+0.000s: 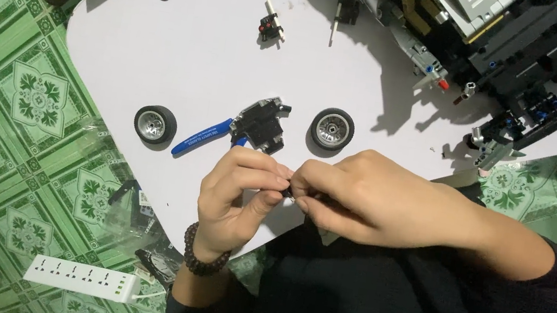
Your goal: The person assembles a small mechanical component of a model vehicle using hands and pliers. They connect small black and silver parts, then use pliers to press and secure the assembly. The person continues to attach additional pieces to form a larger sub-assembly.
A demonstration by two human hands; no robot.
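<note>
My left hand (237,198) and my right hand (368,196) meet over the near edge of the white table (162,51). Their fingertips pinch a small dark building piece (288,192) between them; most of it is hidden by the fingers. A bead bracelet sits on my left wrist. Just beyond the hands lies a black and grey brick sub-assembly (262,125) on top of a blue-handled tool (202,138). One toy wheel (154,124) lies to the left, another toy wheel (332,128) to the right.
A large black brick-built model car (501,43) fills the far right of the table. Two small part clusters (272,25) (345,10) lie at the far side. A white power strip (82,278) rests on the green patterned floor.
</note>
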